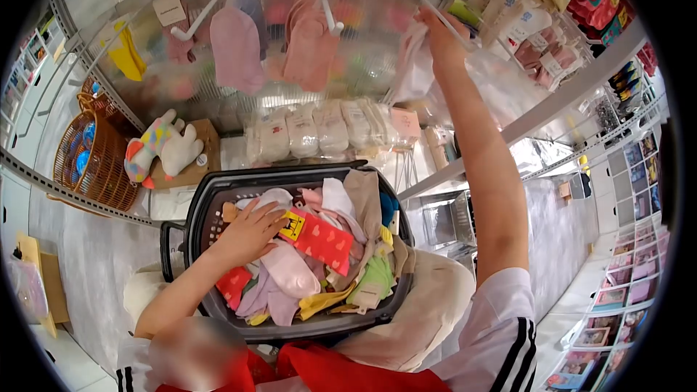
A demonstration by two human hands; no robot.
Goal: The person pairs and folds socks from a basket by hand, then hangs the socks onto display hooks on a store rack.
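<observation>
Several socks already hung on hooks in the head view, while many more remained in the basket, where the left hand lay, fingers loosely apart, against red socks, the right hand at pale socks above, grip unclear.

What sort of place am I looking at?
Probably a shop's sock section: salmon-pink fabric socks hang from white rod-shaped hooks, with clear-wrapped white fabric bundles lined up below.
</observation>
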